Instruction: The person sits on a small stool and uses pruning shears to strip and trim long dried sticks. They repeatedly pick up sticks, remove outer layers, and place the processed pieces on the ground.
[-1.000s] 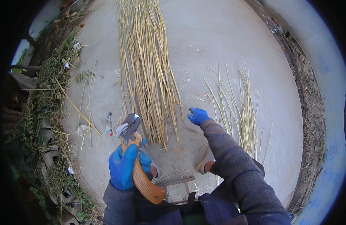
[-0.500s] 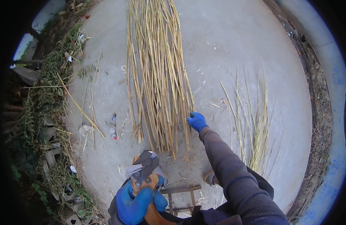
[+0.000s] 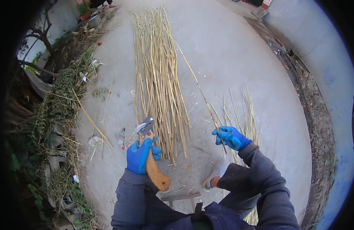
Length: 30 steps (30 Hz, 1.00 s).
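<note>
My left hand [image 3: 138, 158], in a blue glove, is closed around a tool with a curved wooden handle [image 3: 157, 176] and a short dark metal head [image 3: 146, 125]. The tool's head points away from me, over the butt ends of the long pile of canes [image 3: 158, 84]. To the right, my gloved right hand [image 3: 231, 138] grips a single thin cane [image 3: 203, 93] near its thick end. That cane slants away to the far left, and its tip reaches the pile.
Thinner stalks [image 3: 250, 109] lie at the right, partly behind my right arm. A small stool or frame [image 3: 181, 197] stands between my feet. Weeds and rubble [image 3: 62, 115] line the left edge; a pale wall [image 3: 322, 57] runs along the right. Loose stalks [image 3: 93, 119] lie at the left.
My right hand has lifted one cane from the pile's right side and drawn it right. My left hand has moved forward with the tool. The view has tilted up, showing more distance.
</note>
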Each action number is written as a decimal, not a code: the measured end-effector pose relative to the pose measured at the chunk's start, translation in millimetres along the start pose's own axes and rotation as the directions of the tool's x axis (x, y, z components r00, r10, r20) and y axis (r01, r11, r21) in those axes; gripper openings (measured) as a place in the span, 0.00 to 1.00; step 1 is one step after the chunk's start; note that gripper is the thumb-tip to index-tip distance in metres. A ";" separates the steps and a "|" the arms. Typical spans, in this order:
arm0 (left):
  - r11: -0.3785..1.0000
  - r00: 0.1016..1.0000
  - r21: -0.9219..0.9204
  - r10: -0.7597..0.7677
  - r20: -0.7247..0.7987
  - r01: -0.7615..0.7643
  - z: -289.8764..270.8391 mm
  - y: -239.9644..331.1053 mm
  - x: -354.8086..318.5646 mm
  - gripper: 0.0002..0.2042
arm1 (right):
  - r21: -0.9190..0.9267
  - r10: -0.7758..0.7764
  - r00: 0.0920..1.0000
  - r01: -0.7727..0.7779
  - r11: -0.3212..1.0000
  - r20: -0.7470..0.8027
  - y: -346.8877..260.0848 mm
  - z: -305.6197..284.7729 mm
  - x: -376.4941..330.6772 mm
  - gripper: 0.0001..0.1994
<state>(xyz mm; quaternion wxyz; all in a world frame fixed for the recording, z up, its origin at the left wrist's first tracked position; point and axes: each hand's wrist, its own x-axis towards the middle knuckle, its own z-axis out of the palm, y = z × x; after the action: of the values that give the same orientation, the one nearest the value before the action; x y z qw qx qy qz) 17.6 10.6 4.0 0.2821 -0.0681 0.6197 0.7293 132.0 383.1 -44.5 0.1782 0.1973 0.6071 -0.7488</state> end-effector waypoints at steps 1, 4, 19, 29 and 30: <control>1.000 1.000 -0.007 0.020 0.001 -0.020 -3.1 -2.9 2.6 0.18 | 0.048 -0.030 1.000 0.030 0.998 -0.001 -4.1 7.2 -28.4 0.16; 0.997 0.997 -0.025 0.072 -0.022 -0.073 -11.8 -13.6 8.4 0.18 | 0.100 -0.060 0.998 0.061 0.993 -0.014 -1.6 25.7 -113.6 0.16; 0.903 0.808 0.428 -0.226 0.544 -0.036 36.6 -22.7 -160.6 0.16 | 0.002 -0.381 0.920 0.383 0.924 -0.098 5.4 117.7 -170.5 0.16; 0.777 0.834 0.614 -0.244 0.495 -0.138 38.6 -47.2 -230.6 0.16 | 0.062 -0.464 0.883 0.469 0.881 -0.074 -4.1 144.6 -174.8 0.16; 0.791 0.829 0.590 -0.216 0.517 -0.162 39.5 -47.4 -231.7 0.15 | 0.070 -0.479 0.876 0.481 0.874 -0.052 -2.6 145.9 -175.9 0.17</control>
<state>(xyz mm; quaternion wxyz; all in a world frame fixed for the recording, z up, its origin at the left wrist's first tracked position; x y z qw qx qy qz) 243.7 -24.4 75.8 0.4680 0.2338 0.7097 0.4718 270.2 245.4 74.7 -0.0314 0.0601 0.6093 -0.7900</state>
